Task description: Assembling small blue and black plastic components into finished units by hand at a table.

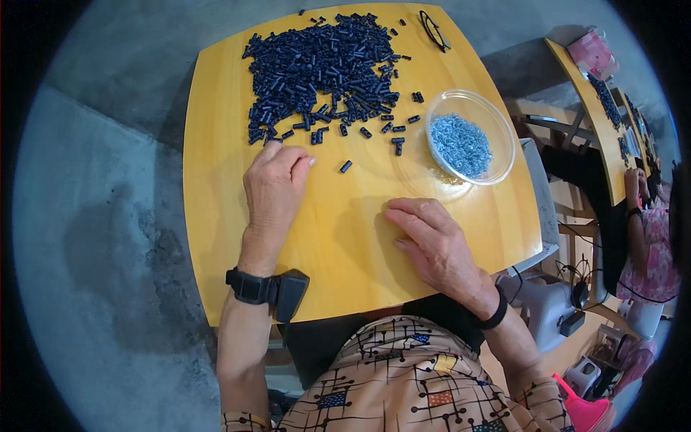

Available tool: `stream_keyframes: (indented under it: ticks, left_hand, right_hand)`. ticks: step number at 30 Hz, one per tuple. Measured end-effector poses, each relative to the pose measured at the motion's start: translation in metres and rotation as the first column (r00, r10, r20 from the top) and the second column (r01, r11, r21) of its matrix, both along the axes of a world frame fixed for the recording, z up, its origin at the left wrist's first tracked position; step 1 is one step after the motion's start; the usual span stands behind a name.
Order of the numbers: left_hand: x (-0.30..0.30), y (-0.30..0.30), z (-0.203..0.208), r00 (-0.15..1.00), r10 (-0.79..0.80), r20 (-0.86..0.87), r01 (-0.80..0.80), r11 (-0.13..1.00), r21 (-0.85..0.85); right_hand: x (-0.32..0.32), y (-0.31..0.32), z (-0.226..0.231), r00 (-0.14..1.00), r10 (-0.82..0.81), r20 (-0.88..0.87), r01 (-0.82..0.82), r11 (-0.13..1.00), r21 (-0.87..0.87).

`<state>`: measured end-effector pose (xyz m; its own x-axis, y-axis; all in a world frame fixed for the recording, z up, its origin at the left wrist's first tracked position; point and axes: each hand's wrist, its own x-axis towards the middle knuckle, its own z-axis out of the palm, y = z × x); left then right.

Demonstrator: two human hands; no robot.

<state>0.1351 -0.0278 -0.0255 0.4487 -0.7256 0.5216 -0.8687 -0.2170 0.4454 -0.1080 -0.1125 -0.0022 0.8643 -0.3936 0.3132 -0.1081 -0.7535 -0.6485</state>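
Observation:
A large heap of small black cylindrical plastic pieces (317, 65) covers the far part of the wooden table (338, 266). My left hand (276, 176) is at the heap's near left edge, its fingers curled and closed; the fingertips are hidden, so what they hold cannot be made out. Over the near right of the table is my right hand (432, 241), thumb and fingers drawn together; anything between them is too small to name. One loose black piece (346, 166) lies between the hands. Beyond my right hand stands a clear round tub (505, 162) of small shiny silvery-blue parts (458, 144).
A pair of dark-framed glasses (434, 31) lies at the table's far right corner. On the right, a person in pink patterned clothing (651, 252) sits at another table (586, 115) with dark pieces on it. A grey wall (108, 237) borders the left side.

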Motion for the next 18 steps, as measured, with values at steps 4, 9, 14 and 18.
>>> stream_keyframes:
  ticks: [4, 9, 14, 18]
  left_hand:
    - [-0.038, 0.012, -0.001, 0.985, -0.116, -0.131, 0.119, 0.993, 0.021]
    - [-0.072, 0.012, 0.011, 0.943, -0.217, -0.251, 0.253, 0.960, 0.119]
    - [-0.074, 0.014, 0.012, 0.923, -0.294, -0.247, 0.330, 0.936, 0.122]
    - [-0.074, 0.015, 0.020, 0.903, -0.302, -0.306, 0.367, 0.912, 0.182]
  right_hand:
    - [-0.001, 0.002, -0.003, 1.000, -0.019, 0.007, 0.019, 0.998, -0.056]
    - [-0.005, 0.005, -0.007, 1.000, -0.022, -0.007, 0.021, 0.995, -0.098]
    - [-0.023, 0.006, -0.008, 0.996, -0.084, 0.000, 0.084, 0.993, -0.078]
    - [-0.028, 0.004, -0.011, 0.993, -0.117, 0.030, 0.118, 0.991, -0.064]
